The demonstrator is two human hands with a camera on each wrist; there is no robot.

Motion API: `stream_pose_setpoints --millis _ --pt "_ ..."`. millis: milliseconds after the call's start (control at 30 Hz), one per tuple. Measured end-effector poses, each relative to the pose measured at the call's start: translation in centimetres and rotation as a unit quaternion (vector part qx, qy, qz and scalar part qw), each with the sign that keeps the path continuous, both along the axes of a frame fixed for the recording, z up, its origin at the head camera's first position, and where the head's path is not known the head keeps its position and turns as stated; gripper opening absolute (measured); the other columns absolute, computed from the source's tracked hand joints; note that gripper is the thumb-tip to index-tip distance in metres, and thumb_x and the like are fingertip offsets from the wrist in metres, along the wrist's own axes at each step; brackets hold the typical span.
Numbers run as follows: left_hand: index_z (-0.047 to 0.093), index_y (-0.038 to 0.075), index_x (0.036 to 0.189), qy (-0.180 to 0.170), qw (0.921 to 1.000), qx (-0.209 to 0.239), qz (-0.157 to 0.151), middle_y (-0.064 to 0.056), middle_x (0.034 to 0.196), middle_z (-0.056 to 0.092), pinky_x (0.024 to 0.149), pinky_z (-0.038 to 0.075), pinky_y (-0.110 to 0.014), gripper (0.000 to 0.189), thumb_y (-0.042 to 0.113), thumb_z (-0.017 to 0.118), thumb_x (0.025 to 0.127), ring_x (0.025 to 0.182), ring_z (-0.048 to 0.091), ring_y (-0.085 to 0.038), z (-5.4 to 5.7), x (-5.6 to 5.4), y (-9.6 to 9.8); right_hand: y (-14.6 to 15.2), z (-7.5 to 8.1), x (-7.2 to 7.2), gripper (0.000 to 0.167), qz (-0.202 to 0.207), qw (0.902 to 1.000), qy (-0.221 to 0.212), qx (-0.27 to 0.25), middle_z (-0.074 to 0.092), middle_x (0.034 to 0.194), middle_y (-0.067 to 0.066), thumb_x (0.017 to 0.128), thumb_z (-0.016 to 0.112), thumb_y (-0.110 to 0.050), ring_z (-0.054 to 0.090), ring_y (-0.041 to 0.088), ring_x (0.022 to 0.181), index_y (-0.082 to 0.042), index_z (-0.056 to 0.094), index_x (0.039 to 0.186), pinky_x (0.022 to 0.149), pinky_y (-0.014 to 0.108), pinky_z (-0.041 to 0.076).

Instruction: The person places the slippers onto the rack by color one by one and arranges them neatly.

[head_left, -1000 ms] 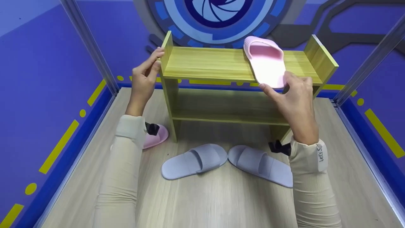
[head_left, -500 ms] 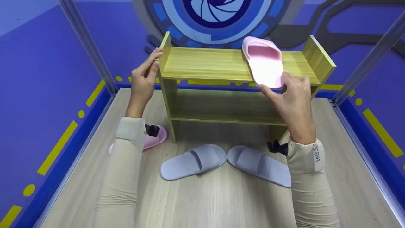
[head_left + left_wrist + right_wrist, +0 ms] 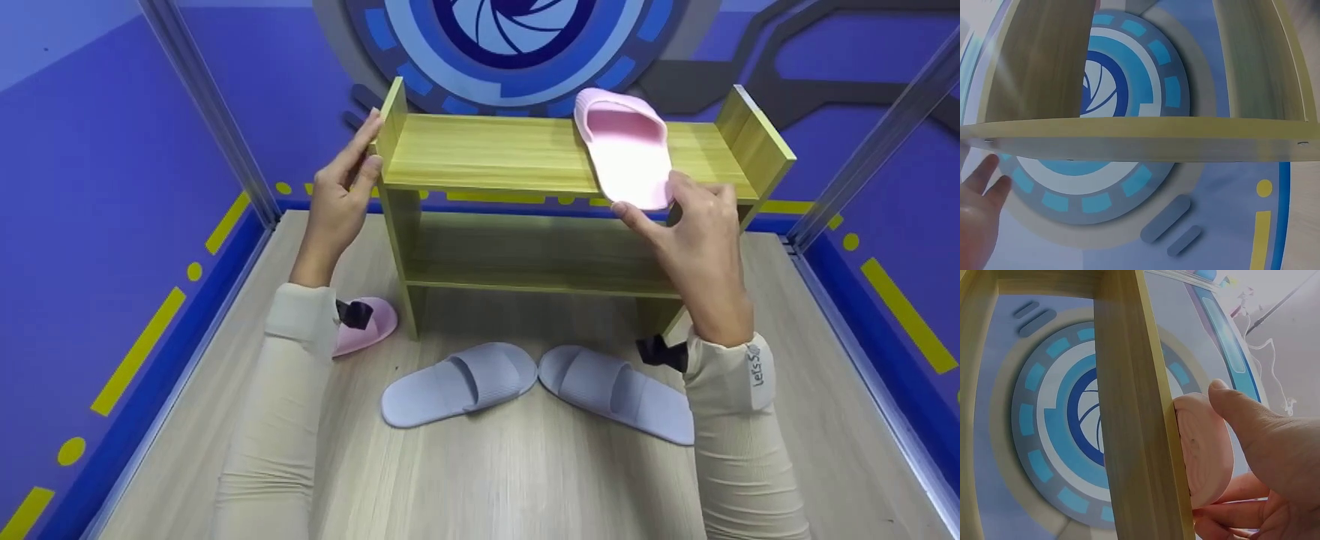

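Left hand [image 3: 340, 199] straighter, "Let's" on right cuff [image 3: 760, 373]

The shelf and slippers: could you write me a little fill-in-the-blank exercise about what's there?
1. The pinched slipper in the right hand is coloured ____.
2. Of the two boards of the shelf, that slipper is at the ____ one.
3. In the head view, the grey slippers number ____.
Missing words: pink; upper; two.
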State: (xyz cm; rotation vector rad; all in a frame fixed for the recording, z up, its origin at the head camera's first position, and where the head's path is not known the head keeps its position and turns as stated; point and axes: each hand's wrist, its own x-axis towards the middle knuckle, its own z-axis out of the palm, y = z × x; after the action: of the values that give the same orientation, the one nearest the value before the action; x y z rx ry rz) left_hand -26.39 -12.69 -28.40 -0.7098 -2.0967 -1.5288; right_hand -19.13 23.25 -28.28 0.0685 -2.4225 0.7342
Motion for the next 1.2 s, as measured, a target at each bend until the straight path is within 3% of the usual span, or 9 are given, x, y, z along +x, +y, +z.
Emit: stream_pose_setpoints --millis 133,233,333,567,767,933,1033,1200 --pt "0.027 0.015 0.152 -0.026 0.9985 -0.049 0.0 0.0 0.159 0.026 0.117 0.027 -0.029 0.055 0.013 0.047 0.101 0.146 0.026 -0.012 -0.8 -0.7 -0.6 0.2 0.1 0.2 0.054 -0.001 0.9998 -0.012 -0.014 0.069 0.109 0.018 0.083 0.071 -0.045 0.044 0.033 0.097 -0.002 0.065 0.114 0.08 0.04 0.031" --pt "0.016 0.021 0.155 -0.031 0.9958 -0.086 0.002 0.005 0.162 0.016 0.12 0.02 -0.028 0.063 0.02 0.048 0.101 0.148 0.018 -0.009 -1.6 -1.2 -1.1 0.3 0.3 0.5 0.052 0.001 0.9996 -0.014 -0.024 0.069 0.108 0.018 0.086 0.069 -0.044 0.046 0.034 0.1 -0.005 0.064 0.12 0.081 0.041 0.032" --pt "0.008 0.026 0.156 -0.046 0.9923 -0.115 0.007 0.009 0.162 0.008 0.122 0.015 -0.035 0.069 0.029 0.049 0.1 0.149 0.011 -0.009 -2.1 -1.2 -1.4 0.6 0.4 0.7 0.049 0.01 0.9994 0.0 -0.032 0.068 0.113 0.018 0.088 0.067 -0.042 0.049 0.036 0.102 -0.004 0.065 0.119 0.085 0.045 0.035" --pt "0.007 0.032 0.155 -0.111 0.9801 -0.164 0.008 0.007 0.162 0.006 0.12 0.011 -0.053 0.077 0.04 0.056 0.096 0.15 0.008 -0.019 -4.0 -0.9 -3.0 1.8 0.4 1.3 0.048 0.009 0.9982 0.037 -0.047 0.067 0.116 0.023 0.09 0.067 -0.035 0.054 0.038 0.104 -0.005 0.062 0.128 0.089 0.052 0.04" --pt "0.018 0.037 0.153 -0.128 0.9683 -0.214 0.014 0.006 0.162 0.012 0.116 0.012 -0.063 0.075 0.043 0.061 0.092 0.15 0.008 -0.025 -7.2 -0.8 -4.9 3.3 0.2 1.6 0.037 0.007 0.9924 0.107 -0.059 0.07 0.11 0.021 0.089 0.069 -0.023 0.057 0.035 0.101 -0.005 0.067 0.121 0.085 0.04 0.042" --pt "0.028 0.026 0.152 -0.128 0.9642 -0.232 0.014 -0.003 0.162 0.018 0.116 0.01 -0.063 0.072 0.032 0.065 0.091 0.15 0.01 -0.029 -10.8 -0.9 -7.2 5.1 0.0 1.6 0.031 0.019 0.982 0.182 -0.049 0.07 0.115 0.014 0.089 0.067 -0.018 0.059 0.033 0.104 -0.006 0.069 0.117 0.088 0.019 0.041" --pt "0.032 0.019 0.151 -0.137 0.9594 -0.246 0.019 -0.008 0.16 0.021 0.116 0.011 -0.063 0.072 0.03 0.067 0.089 0.149 0.012 -0.033 -13.0 -0.9 -8.9 6.3 -0.1 1.5 0.03 0.033 0.9766 0.21 -0.035 0.067 0.123 0.008 0.09 0.066 -0.016 0.058 0.032 0.11 -0.005 0.069 0.117 0.095 0.021 0.041" --pt "0.035 0.017 0.15 -0.178 0.9466 -0.267 0.035 -0.013 0.158 0.027 0.114 0.013 -0.066 0.07 0.032 0.067 0.089 0.148 0.014 -0.038 -15.4 -0.5 -11.0 7.8 -0.3 1.3 0.031 0.046 0.97 0.236 -0.034 0.065 0.126 0.006 0.087 0.068 -0.01 0.057 0.031 0.115 -0.004 0.068 0.118 0.102 0.027 0.04"
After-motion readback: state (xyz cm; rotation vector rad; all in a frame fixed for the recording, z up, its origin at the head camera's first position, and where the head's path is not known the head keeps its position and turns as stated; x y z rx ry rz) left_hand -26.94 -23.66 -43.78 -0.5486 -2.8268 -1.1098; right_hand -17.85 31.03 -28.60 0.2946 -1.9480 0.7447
